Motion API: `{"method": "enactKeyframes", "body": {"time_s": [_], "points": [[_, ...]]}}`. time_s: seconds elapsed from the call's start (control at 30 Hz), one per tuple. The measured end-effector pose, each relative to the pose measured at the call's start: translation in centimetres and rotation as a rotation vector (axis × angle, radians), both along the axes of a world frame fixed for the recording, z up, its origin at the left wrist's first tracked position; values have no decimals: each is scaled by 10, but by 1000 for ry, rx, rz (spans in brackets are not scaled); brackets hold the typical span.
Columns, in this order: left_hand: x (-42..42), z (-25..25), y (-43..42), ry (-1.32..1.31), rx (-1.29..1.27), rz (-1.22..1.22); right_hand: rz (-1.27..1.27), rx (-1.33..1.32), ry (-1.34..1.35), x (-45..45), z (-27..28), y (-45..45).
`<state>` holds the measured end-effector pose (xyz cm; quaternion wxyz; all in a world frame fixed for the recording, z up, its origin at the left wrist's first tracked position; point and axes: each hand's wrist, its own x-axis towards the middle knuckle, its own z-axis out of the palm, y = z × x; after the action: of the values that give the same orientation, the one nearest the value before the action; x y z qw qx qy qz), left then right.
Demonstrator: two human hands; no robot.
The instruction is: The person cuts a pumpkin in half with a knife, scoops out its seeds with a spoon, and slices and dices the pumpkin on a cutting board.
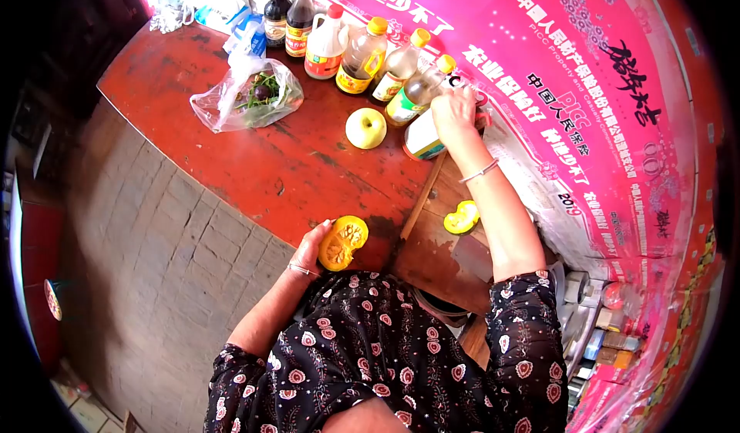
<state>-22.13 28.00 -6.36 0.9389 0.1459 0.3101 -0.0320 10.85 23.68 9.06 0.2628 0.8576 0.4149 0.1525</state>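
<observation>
My left hand (311, 248) holds a cut piece of yellow pumpkin (343, 243), its seedy inside facing up, over the red table's near edge. My right hand (456, 112) reaches to the end of the bottle row, fingers bent at the top of a white container with a green and red label (423, 136); what the fingertips grip is hard to make out. Another pumpkin piece (462, 217) lies on the brown wooden surface below my right forearm. A pale green apple (365, 128) sits left of the white container.
Several capped bottles (359, 57) line the back of the red table (254, 167). A clear plastic bag (248, 95) with greens lies at the left. A pink printed sheet (539, 86) covers the wall. Small boxes (613, 340) stand at the lower right.
</observation>
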Motion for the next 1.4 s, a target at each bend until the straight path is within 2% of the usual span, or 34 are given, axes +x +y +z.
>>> {"method": "enactKeyframes", "body": {"time_s": [0.13, 0.33, 0.43, 0.53, 0.67, 0.7, 0.77, 0.83, 0.9, 0.97, 1.03, 1.07, 1.17, 1.27, 1.37, 1.4], "points": [[0, 0, -2, -2, -1, 28, 159, 287, -81, 3, 39, -11], [2, 0, -3, -7, -58, 32, 243, 503, -218, -5, 109, -29], [1, 4, -2, -6, -77, 42, 369, 681, -180, -21, 135, -41], [1, -1, 2, 1, -133, 58, 588, 724, -12, -40, 157, -56], [7, 7, 10, -152, -146, 138, 545, 579, 563, -75, 143, -80], [8, 7, 14, -202, -146, 135, 571, 568, 725, -84, 128, -85], [11, 26, 20, -292, -127, 140, 467, 520, 1147, -105, 93, -95], [15, 45, 23, -341, -99, 156, 395, 512, 1435, -132, 64, -97], [17, 48, 24, -398, -114, 154, 347, 662, 1586, -143, 33, -103], [18, 56, 23, -430, -147, 153, 182, 1042, 2039, -153, 15, -111], [20, 56, 22, -417, -106, 169, -7, 1295, 2309, -176, 13, -110], [20, 56, 20, -390, -94, 184, 31, 1292, 2346, -188, 8, -109], [21, 56, 17, -341, -58, 204, -134, 1391, 2573, -221, 11, -106], [21, 61, 13, -323, -19, 224, -177, 1306, 2747, -222, 11, -101], [21, 64, 11, -298, 81, 271, -236, 1232, 2096, -211, 19, -94], [22, 66, 11, -305, 103, 279, -116, 1164, 1621, -206, 17, -84]]}}
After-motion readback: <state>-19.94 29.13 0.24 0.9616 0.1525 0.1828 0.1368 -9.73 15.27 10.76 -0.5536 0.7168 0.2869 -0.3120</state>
